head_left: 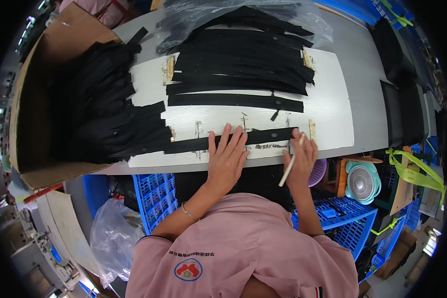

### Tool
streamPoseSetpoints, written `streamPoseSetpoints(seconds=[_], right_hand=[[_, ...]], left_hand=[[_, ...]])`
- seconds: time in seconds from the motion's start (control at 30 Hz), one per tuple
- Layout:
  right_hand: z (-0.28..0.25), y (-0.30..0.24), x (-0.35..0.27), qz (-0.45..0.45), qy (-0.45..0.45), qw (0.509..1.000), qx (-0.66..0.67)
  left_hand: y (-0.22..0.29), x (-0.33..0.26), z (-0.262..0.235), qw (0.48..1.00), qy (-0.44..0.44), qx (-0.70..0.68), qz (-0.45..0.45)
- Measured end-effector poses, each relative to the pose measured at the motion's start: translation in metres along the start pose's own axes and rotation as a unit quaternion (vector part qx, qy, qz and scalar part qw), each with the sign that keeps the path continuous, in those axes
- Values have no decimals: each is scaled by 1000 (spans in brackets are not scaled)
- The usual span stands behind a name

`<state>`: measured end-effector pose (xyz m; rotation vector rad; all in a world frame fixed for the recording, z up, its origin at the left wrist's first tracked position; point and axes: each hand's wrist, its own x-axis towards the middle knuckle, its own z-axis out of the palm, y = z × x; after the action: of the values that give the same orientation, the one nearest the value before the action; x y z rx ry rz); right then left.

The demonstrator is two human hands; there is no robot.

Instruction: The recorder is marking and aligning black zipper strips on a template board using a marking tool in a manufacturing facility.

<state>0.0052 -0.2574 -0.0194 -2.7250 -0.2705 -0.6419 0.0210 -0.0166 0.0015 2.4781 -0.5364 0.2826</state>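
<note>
A black zipper strip lies straight across the white board near its front edge. My left hand rests flat on the strip's middle, fingers stretched out. At the strip's right end, my right hand grips a thin white marking pencil; its fingertips touch the strip, and the pencil's tip is hidden by the fingers. Just beyond lies another black zipper with its pull hanging toward me. Dark lines and yellowish tape pieces mark the board.
Many black zippers are layered at the back under clear plastic film. A cardboard box on the left overflows with more black strips. Below the table edge are blue crates and a turquoise fan.
</note>
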Motion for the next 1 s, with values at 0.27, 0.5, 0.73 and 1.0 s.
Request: streamPoseSetpoints(seconds=[0.27, 0.5, 0.73, 1.0], right_hand=[[-3, 25, -2, -3, 9, 999, -50], [-9, 26, 1, -9, -2, 998, -62], [-13, 19, 8, -12, -4, 998, -67], [-5, -86, 62, 223, -75, 873, 428]], left_hand=[[-23, -37, -32, 989, 5, 59, -133], [-53, -45, -54, 983, -6, 103, -150], [-48, -57, -49, 980, 4, 93, -177], [-50, -58, -45, 979, 31, 92, -177]])
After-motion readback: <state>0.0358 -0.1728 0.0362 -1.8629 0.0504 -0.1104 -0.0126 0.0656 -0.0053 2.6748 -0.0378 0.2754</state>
